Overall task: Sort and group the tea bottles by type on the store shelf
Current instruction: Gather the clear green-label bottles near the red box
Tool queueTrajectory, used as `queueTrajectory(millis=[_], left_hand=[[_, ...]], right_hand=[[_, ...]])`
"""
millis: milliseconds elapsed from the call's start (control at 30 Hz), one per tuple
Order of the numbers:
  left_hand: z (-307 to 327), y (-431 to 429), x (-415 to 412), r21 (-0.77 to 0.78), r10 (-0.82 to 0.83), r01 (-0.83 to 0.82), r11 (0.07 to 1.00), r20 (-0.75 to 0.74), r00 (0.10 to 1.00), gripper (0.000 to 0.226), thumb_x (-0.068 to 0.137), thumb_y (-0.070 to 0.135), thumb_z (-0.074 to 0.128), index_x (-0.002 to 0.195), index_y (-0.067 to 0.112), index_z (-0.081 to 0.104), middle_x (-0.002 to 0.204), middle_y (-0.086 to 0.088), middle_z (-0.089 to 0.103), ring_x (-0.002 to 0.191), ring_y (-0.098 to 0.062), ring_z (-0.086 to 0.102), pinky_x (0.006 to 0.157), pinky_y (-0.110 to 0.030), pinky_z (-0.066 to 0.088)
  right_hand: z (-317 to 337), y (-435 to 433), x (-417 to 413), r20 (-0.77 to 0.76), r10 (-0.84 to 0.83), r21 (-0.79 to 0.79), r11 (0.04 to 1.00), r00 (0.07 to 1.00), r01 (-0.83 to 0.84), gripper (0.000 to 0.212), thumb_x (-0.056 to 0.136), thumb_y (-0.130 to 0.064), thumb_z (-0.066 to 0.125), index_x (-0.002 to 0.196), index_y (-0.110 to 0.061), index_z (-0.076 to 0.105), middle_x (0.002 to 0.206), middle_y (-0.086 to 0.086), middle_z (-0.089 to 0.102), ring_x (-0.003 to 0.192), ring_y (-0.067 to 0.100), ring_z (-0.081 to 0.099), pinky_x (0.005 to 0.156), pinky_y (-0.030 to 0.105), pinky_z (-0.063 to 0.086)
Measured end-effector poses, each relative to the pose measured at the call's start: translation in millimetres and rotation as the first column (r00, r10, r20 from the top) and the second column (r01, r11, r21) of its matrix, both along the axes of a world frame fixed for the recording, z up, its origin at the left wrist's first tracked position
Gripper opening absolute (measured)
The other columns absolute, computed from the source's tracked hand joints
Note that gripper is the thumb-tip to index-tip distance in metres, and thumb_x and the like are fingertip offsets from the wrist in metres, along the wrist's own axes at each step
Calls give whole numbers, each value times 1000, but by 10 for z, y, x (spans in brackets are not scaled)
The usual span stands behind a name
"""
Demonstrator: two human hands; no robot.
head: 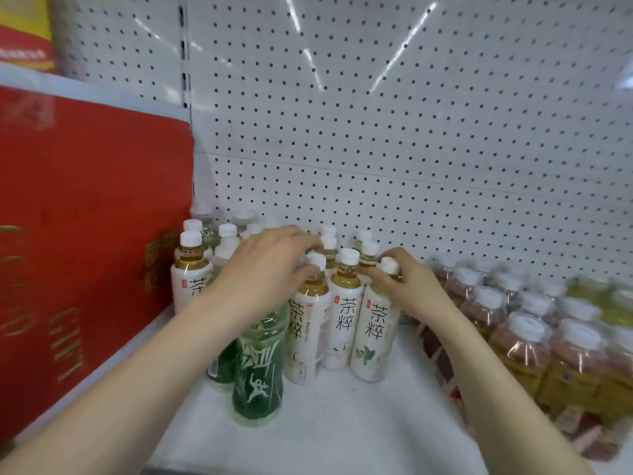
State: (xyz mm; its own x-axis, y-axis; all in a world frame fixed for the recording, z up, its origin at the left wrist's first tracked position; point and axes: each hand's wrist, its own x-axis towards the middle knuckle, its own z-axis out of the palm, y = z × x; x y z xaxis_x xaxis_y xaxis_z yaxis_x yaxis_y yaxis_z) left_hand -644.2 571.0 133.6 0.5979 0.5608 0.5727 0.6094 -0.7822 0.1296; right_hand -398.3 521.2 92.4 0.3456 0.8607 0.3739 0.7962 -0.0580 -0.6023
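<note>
White-labelled bottles [346, 320], green bottle [258, 368], red box [85, 217]

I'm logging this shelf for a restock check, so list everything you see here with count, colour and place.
white-label tea bottles: over ten, white caps, amber tea, shelf centre
green bottles: two seen, front left of those
shrink-wrapped bottle packs: count unclear, reddish and yellow, right
gift box: one, red, left
upper-shelf packaging: yellow and red, top left, blurred
pegboard: white, behind
shelf: white
left hand: over the caps, pinching one top
right hand: gripping the rightmost front bottle's cap
</note>
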Motion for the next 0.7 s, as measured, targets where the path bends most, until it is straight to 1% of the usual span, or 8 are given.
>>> queueTrajectory(millis=[67,167,267,367,433,500,633,700], left_hand=[[-33,12,43,48,51,-47,998,-72,996,37,94,40,58,129,32,57,123,9,61,112,-18,57,89,-38,49],[-11,7,148,122,128,-109,986,-162,978,34,93,41,58,125,28,58,116,6,63,104,-21,60,80,-39,51],[21,-2,241,178,177,-139,974,-225,958,31,93,37,61,122,24,60,110,3,64,100,-24,62,73,-37,51],[36,21,419,258,214,-148,955,-252,944,31,92,20,64,123,19,58,111,0,62,100,-25,62,69,-36,49],[64,58,596,214,163,-104,971,-279,946,32,94,16,60,126,16,56,113,-3,61,103,-27,61,72,-36,49],[102,95,775,95,90,-62,994,-332,939,28,97,18,57,124,13,55,111,-5,60,104,-28,60,75,-36,47],[141,116,955,-105,57,-100,989,-356,933,30,97,16,57,127,13,60,107,-10,61,97,-28,59,73,-31,40],[151,111,961,-136,71,-123,983,-335,940,32,95,16,60,127,13,62,110,-12,59,99,-30,59,75,-30,40]], right_hand=[[15,-14,27,23,27,1,1000,999,-27,20,94,-42,60,105,-27,55,82,-11,67,76,9,64,62,23,49],[90,-37,15,76,103,-36,994,992,-100,15,92,-44,60,100,-32,56,83,-14,67,75,1,62,59,16,45],[80,-62,26,23,188,-39,982,982,-187,14,91,-42,64,101,-33,58,87,-11,69,84,10,66,72,27,52],[58,-77,63,9,228,-19,974,974,-228,14,90,-42,67,100,-37,58,87,-12,70,85,9,66,80,34,54],[38,-87,65,37,218,-25,976,975,-217,25,88,-50,66,108,-37,55,92,-12,71,88,9,67,82,36,55],[5,-111,74,56,184,-17,983,981,-183,37,85,-57,65,114,-37,53,97,-12,71,91,8,67,82,35,55],[-6,-142,141,50,138,50,989,989,-141,26,86,-50,68,104,-36,57,95,-13,70,88,8,67,72,24,52],[-1,-115,143,106,106,54,992,989,-112,25,87,-45,68,106,-31,58,96,-11,70,89,12,67,74,27,52]])
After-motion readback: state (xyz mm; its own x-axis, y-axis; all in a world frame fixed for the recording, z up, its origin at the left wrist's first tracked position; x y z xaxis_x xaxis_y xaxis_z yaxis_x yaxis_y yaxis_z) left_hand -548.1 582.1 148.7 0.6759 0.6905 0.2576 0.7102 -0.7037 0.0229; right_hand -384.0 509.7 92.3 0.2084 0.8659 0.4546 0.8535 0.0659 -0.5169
